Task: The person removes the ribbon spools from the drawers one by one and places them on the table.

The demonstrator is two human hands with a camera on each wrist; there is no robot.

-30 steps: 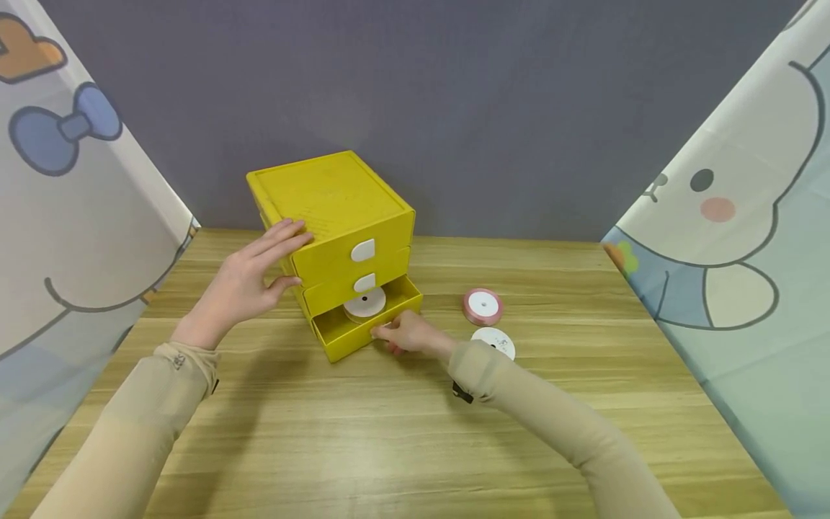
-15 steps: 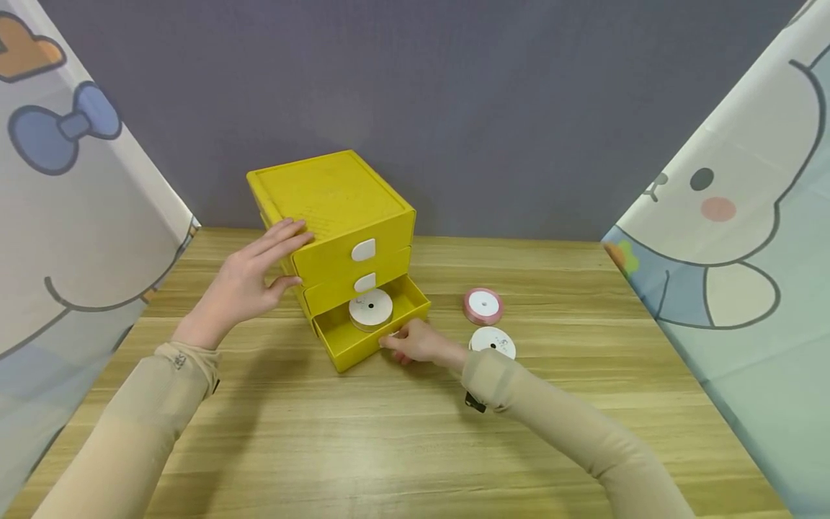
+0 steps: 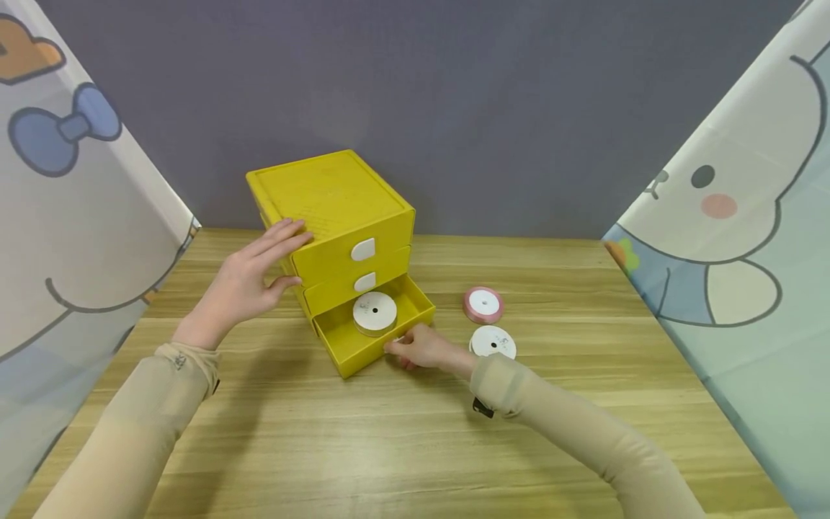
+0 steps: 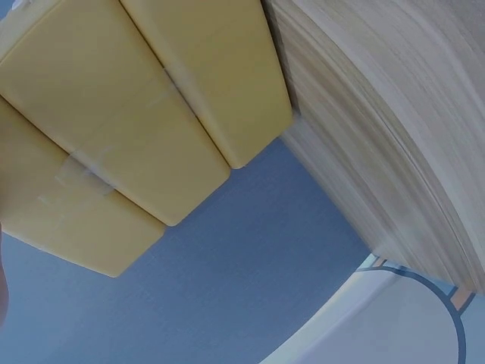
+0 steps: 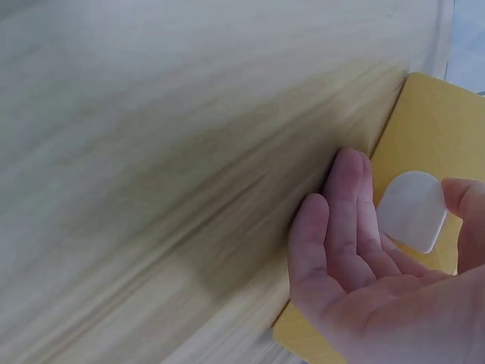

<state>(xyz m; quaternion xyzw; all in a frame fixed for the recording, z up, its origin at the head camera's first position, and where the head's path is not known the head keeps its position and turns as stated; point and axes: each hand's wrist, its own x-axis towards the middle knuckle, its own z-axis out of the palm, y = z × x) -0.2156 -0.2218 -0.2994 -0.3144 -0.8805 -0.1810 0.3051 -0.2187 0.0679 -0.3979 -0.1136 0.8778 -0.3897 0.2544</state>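
Note:
A yellow cabinet of three stacked drawers [image 3: 331, 194] stands on the table with its bottom drawer [image 3: 337, 339] pulled out. Inside that drawer lies a white ribbon spool [image 3: 375, 311]. My left hand [image 3: 249, 274] rests on the cabinet's front left corner, straight fingers on the top and thumb lower against the side; the left wrist view shows mostly the cabinet's yellow side [image 4: 114, 114]. At the drawer front, my right hand [image 3: 424, 347] pinches the white drawer handle [image 5: 413, 211] between thumb and fingers. The upper two drawers are closed.
To the right of the cabinet, a pink ribbon spool [image 3: 483, 305] and another white spool [image 3: 493, 342] lie flat on the wooden table [image 3: 363, 447]. The second one is partly behind my right wrist. A grey wall [image 3: 519, 115] stands behind.
The bottom drawer has slid farther out toward the front right with my right hand, and more of the spool inside shows. My left hand has stayed in place.

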